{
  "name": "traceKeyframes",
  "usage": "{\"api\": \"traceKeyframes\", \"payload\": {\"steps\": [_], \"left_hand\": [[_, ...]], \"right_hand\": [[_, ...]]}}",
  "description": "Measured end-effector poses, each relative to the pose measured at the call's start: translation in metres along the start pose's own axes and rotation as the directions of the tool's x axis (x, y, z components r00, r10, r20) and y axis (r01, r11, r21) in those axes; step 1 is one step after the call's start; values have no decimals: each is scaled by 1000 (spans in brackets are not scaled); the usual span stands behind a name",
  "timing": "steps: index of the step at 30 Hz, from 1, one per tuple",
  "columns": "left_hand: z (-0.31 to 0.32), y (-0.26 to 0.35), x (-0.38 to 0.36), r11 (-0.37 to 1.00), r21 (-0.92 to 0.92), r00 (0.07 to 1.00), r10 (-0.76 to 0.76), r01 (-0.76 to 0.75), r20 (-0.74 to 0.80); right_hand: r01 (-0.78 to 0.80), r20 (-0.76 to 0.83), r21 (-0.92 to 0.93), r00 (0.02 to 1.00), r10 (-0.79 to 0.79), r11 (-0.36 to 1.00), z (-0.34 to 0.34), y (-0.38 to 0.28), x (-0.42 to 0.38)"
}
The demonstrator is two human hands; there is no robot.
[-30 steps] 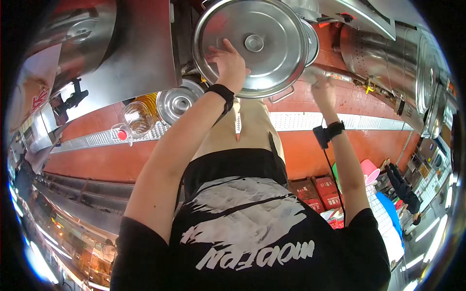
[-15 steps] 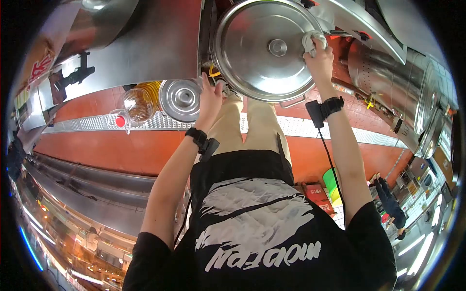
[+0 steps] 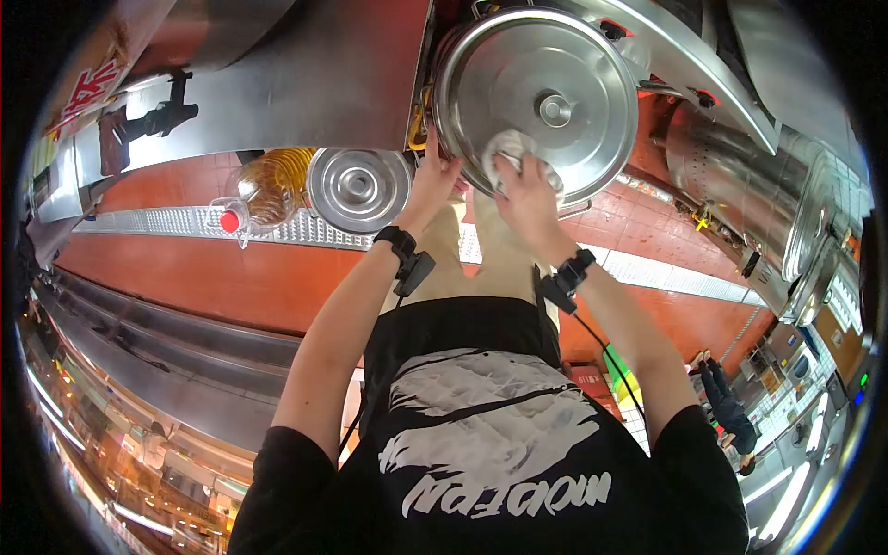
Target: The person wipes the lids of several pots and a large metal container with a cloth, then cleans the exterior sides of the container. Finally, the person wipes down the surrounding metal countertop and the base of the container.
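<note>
While a cloth (image 3: 507,150) is grasped by the R hand (image 3: 529,199) on the near part of the steel lid (image 3: 587,79), the L hand (image 3: 433,190) is placed beside its left rim; if smth. is gripped there, cannot be told. Farther left, a smaller lid (image 3: 359,185) & bottle (image 3: 266,192) are seen.

Commercial kitchen, as I read it from my remote station: big lidded steel pot (image 3: 518,79), broad steel counter (image 3: 314,92), drum-like steel vessel (image 3: 735,180) off right, large plastic jug (image 3: 268,196), perforated metal strip (image 3: 153,222) crossing red floor (image 3: 213,282), strip lights (image 3: 789,499).
</note>
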State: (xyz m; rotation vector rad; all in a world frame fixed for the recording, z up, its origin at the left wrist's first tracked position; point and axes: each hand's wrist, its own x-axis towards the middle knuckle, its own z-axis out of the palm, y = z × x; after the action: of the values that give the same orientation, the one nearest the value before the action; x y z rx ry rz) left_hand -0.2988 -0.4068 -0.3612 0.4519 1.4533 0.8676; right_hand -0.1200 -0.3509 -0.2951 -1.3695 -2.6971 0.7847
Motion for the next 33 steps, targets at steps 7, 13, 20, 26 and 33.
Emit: {"api": "traceKeyframes", "payload": {"steps": [7, 13, 20, 26, 33], "left_hand": [[5, -14, 3, 983, 133, 992, 127, -123, -22], [5, -7, 1, 999, -49, 999, 21, -24, -50], [8, -23, 5, 952, -305, 991, -53, 12, -126], [12, 6, -11, 998, 61, 982, 8, 3, -191], [15, 11, -4, 976, 217, 986, 9, 28, -169]], "right_hand": [[132, 24, -36, 991, -131, 991, -18, -10, 138], [24, -332, -90, 942, -53, 996, 0, -8, 198], [425, 131, -83, 901, -413, 901, -8, -16, 75], [552, 263, 15, 802, -536, 834, -37, 66, -13], [-40, -76, 4, 996, 40, 999, -77, 157, 16]]}}
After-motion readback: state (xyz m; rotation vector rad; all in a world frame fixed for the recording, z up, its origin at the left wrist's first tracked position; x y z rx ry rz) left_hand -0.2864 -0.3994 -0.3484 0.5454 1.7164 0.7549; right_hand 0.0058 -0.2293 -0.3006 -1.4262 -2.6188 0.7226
